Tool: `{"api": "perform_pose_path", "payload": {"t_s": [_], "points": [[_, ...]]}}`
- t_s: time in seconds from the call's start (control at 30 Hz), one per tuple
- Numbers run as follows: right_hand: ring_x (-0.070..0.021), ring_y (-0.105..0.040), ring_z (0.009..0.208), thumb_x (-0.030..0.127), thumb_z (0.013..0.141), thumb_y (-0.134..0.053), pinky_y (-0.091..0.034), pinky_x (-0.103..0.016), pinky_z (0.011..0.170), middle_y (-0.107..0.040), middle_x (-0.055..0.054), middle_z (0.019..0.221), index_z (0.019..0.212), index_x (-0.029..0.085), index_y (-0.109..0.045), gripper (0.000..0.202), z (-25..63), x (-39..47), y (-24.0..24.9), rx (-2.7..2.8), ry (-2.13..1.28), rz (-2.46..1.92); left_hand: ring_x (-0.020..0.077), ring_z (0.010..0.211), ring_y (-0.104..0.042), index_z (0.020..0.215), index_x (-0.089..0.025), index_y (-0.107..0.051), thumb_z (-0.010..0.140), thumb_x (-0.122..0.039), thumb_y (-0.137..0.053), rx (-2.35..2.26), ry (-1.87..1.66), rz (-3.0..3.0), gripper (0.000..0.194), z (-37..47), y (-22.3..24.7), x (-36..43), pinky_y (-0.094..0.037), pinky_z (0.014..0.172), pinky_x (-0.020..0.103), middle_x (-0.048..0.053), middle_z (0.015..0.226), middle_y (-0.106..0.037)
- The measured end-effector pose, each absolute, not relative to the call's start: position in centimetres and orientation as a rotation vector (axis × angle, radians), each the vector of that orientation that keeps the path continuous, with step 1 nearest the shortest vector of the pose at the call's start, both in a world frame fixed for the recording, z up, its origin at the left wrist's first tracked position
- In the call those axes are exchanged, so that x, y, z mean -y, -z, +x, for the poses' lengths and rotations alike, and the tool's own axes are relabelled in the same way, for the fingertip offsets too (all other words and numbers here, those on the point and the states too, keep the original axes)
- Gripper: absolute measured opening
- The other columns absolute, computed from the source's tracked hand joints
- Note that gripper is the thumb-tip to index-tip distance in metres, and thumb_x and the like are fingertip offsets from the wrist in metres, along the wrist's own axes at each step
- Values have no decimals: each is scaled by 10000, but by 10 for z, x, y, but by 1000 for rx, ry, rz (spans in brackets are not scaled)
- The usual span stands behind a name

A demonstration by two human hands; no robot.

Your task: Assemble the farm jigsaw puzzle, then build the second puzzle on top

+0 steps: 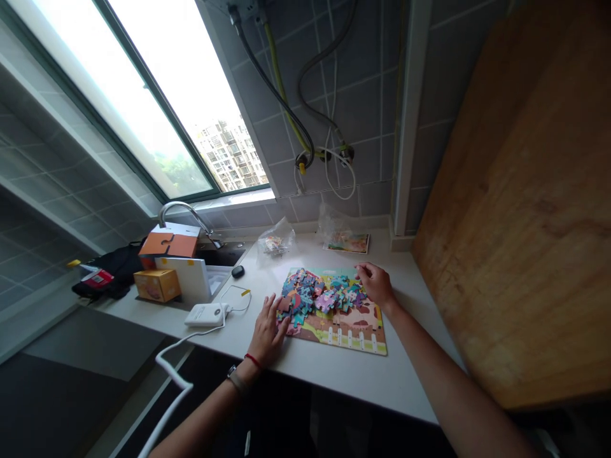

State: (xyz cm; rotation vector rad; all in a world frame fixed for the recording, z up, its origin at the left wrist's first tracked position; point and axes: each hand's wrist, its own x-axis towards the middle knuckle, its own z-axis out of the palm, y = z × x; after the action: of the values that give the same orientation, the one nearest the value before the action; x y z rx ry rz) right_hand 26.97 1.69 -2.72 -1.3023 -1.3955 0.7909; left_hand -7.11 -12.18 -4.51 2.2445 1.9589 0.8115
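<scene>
Has a loose heap of small, multicoloured interlocking puzzle pieces lying on a flat rectangular board printed with a white fence, on the white tabletop. Rests the left hand at the board's left edge, fingers spread apart, tips by the heap. Holds the right hand at the far right corner, fingers curled inward (cannot tell about any piece between them). Could spill pieces over the tabletop's near edge by raking too hard; could also skew the board by leaning on its left side. Might snag the left forearm on the white cable trailing from a white rectangular power bank. Beyond the board, close enough to obstruct: two crumpled clear plastic bags and a printed picture card. Farther left, an orange cardboard box.
</scene>
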Motion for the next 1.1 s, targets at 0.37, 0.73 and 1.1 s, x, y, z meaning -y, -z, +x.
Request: {"api": "perform_pose_path", "payload": {"t_s": [0.37, 0.73, 1.1], "points": [[-359, -644, 1196, 559, 823, -667, -468, -509, 1107, -750, -157, 1194, 1058, 205, -796, 444, 265, 1, 19, 1745, -598, -1163, 345, 1523, -426, 1499, -205, -530, 1041, -414, -492, -1953, -752, 2299, 505, -73, 46, 115, -416, 1216, 566, 151, 1598, -500], [-422, -422, 1499, 478, 810, -816, -347, -630, 1219, -582, -163, 1535, 1462, 234, -630, 721, 228, 29, 20, 2422, -504, -1033, 333, 1513, -440, 1527, -190, -480, 1052, -358, -480, -1922, -769, 2354, 504, -68, 43, 121, -412, 1224, 568, 168, 1613, -466], [-315, -646, 1160, 231, 869, -754, -525, -495, 1023, -737, -123, 1181, 1178, 238, -783, 310, 228, 26, 24, 2254, -607, -854, 327, 1635, -157, 1572, -220, -370, 1043, -301, -529, -1526, -697, 2645, 558, -39, 12, 111, -346, 1251, 574, 153, 1711, -307]]}}
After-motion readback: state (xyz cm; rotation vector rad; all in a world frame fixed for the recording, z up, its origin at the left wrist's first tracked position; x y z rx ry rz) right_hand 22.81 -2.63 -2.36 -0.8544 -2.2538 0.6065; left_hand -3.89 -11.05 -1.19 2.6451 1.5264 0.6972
